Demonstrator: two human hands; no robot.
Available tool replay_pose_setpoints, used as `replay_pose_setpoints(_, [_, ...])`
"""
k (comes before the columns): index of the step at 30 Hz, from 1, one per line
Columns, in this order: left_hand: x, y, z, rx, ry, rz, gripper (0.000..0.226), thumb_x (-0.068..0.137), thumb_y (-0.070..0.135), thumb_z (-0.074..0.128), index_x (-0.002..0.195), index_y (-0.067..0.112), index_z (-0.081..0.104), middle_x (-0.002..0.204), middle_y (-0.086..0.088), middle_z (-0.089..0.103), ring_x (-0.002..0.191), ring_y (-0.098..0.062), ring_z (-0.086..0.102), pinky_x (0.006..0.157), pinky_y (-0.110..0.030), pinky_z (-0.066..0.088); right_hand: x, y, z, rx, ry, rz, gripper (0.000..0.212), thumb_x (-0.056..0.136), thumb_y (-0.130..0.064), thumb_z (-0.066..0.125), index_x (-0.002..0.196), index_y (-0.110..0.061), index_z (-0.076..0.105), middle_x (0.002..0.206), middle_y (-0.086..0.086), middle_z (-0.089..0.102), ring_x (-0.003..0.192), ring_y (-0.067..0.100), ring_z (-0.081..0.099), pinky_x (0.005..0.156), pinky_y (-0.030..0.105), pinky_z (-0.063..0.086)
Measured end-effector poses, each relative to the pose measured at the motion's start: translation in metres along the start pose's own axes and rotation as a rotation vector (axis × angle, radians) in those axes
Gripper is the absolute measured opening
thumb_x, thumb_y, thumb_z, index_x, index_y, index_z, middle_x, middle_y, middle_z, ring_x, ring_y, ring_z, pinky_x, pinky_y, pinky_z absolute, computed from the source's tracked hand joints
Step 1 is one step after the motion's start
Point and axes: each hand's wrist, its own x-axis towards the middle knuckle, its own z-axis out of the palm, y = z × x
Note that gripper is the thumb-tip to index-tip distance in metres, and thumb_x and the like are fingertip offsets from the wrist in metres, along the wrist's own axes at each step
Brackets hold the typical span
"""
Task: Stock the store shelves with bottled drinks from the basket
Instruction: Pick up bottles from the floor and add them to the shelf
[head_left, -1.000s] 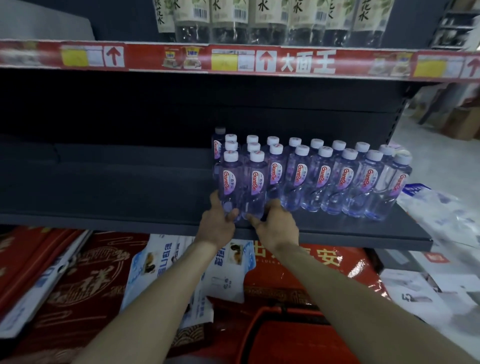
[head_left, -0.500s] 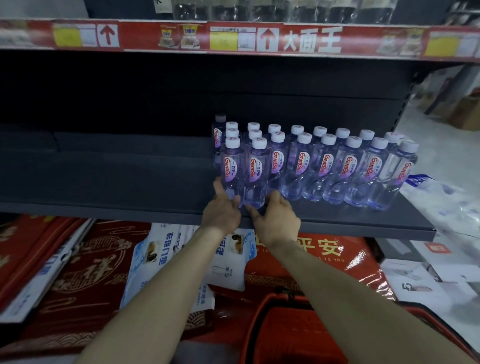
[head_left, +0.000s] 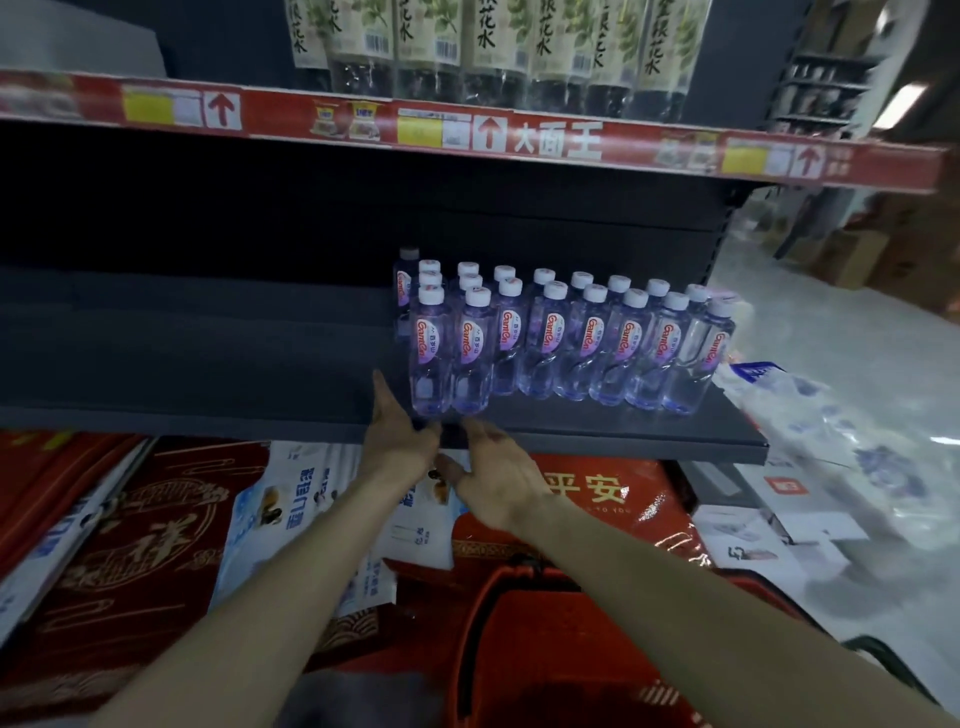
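**Purple-labelled bottles released at the shelf front**

Clear plastic is seen in the two front bottles (head_left: 452, 358), which are stood upright near the front edge of the dark shelf (head_left: 208, 364), touching each other and set just ahead of the left end of the bottle rows (head_left: 597, 338). Half a second ago these two were clasped at their bases; now the grasp has been let go. The left hand (head_left: 402, 441) is held with fingers straight and thumb raised, nothing in it, just beside the left bottle's base. The right hand (head_left: 493, 478) is drawn back below the shelf edge, fingers loosely spread and empty. Whether a fingertip is still in contact with a bottle cannot be told.

The placement of this pair is judged complete, with a third line begun in front of the stocked rows. Much of the shelf to the left is left unfilled. The red basket (head_left: 519, 649) is seen low in the view, between the forearms; its contents cannot be made out, so the remaining stock is not known.
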Motion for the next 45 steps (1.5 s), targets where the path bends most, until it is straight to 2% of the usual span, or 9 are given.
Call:
replay_pose_setpoints(3, [-0.026, -0.024, -0.022, -0.041, 0.056, 0.050, 0.086, 0.097, 0.025, 0.063, 0.165, 0.027, 0.011, 0.172, -0.001, 0.014, 0.154, -0.022, 0.028, 0.117, -0.029, 0.031, -0.018, -0.032, 0.016, 0.051, -0.006, -0.062, 0.053, 0.097, -0.043, 0.056, 0.144, -0.022, 0.042, 0.130, 0.012, 0.064, 0.115, 0.033, 0.063, 0.090, 0.043, 0.056])
replay_pose_setpoints(10, [-0.124, -0.108, -0.096, -0.098, 0.138, -0.251, 0.060, 0.096, 0.023, 0.064, 0.152, 0.018, 0.043, 0.141, -0.002, 0.054, 0.124, -0.018, 0.054, 0.099, -0.028, 0.043, -0.069, -0.096, 0.109, 0.053, -0.308, -0.134, 0.066, 0.094, -0.030, 0.063, 0.152, -0.020, 0.033, 0.134, 0.011, 0.062, 0.124, 0.034, 0.060, 0.097, 0.041, 0.053])
replay_pose_setpoints(13, [-0.178, -0.179, -0.123, -0.122, 0.124, -0.451, 0.060, 0.075, 0.041, 0.068, 0.131, 0.021, 0.061, 0.124, 0.002, 0.070, 0.114, -0.024, 0.066, 0.094, -0.036, 0.053, -0.096, -0.109, 0.167, 0.061, -0.525, -0.108, 0.076, 0.093, -0.036, 0.065, 0.157, -0.023, 0.027, 0.145, 0.011, 0.056, 0.128, 0.031, 0.057, 0.105, 0.039, 0.049])
replay_pose_setpoints(20, [-0.287, -0.281, -0.141, -0.151, 0.267, -0.732, 0.052, 0.085, 0.024, 0.069, 0.135, 0.014, 0.062, 0.128, -0.011, 0.068, 0.111, -0.031, 0.067, 0.097, -0.036, 0.053, -0.150, -0.124, 0.285, -0.128, -0.926, -0.082, 0.072, 0.088, -0.038, 0.063, 0.151, -0.013, 0.041, 0.152, 0.010, 0.047, 0.132, 0.032, 0.056, 0.097, 0.031, 0.048])
replay_pose_setpoints(23, [-0.313, -0.306, -0.127, -0.093, 0.270, -0.764, 0.044, 0.084, 0.020, 0.068, 0.126, 0.009, 0.068, 0.120, -0.011, 0.072, 0.110, -0.028, 0.068, 0.092, -0.031, 0.052, -0.156, -0.103, 0.347, -0.182, -0.948, -0.096, 0.083, 0.081, -0.033, 0.062, 0.156, -0.014, 0.031, 0.157, 0.014, 0.040, 0.130, 0.036, 0.056, 0.102, 0.045, 0.054])
replay_pose_setpoints(27, [-0.330, -0.327, -0.090, 0.034, 0.116, -0.777, 0.054, 0.078, 0.017, 0.074, 0.131, 0.012, 0.062, 0.126, -0.006, 0.068, 0.113, -0.025, 0.067, 0.086, -0.025, 0.047, -0.171, -0.099, 0.350, -0.202, -0.782, -0.102, 0.068, 0.098, -0.025, 0.058, 0.158, -0.017, 0.027, 0.158, 0.012, 0.039, 0.135, 0.037, 0.053, 0.107, 0.051, 0.049])
replay_pose_setpoints(33, [-0.327, -0.343, -0.047, 0.113, 0.040, -0.743, 0.052, 0.089, 0.013, 0.074, 0.137, 0.010, 0.055, 0.132, -0.010, 0.066, 0.121, -0.033, 0.061, 0.084, -0.026, 0.040, -0.170, -0.089, 0.343, -0.154, -0.714, -0.128, 0.051, 0.102, -0.021, 0.056, 0.150, -0.019, 0.043, 0.151, 0.008, 0.051, 0.135, 0.032, 0.053, 0.112, 0.045, 0.043])
replay_pose_setpoints(37, [-0.326, -0.358, -0.027, 0.119, 0.076, -0.791, 0.080, 0.079, 0.023, 0.086, 0.146, 0.017, 0.042, 0.136, -0.012, 0.064, 0.120, -0.038, 0.063, 0.093, -0.039, 0.050, -0.165, -0.084, 0.354, -0.108, -0.674, -0.072, 0.052, 0.102, -0.021, 0.057, 0.152, -0.016, 0.043, 0.158, 0.008, 0.043, 0.143, 0.027, 0.046, 0.118, 0.038, 0.036])
replay_pose_setpoints(45, [-0.313, -0.374, -0.029, 0.172, 0.050, -0.750, 0.077, 0.067, 0.027, 0.095, 0.128, 0.008, 0.052, 0.126, -0.014, 0.068, 0.112, -0.035, 0.065, 0.090, -0.040, 0.053, -0.159, -0.080, 0.355, -0.186, -0.665, -0.024, 0.051, 0.099, -0.023, 0.061, 0.146, -0.013, 0.045, 0.144, 0.014, 0.052, 0.132, 0.031, 0.054, 0.105, 0.043, 0.048])
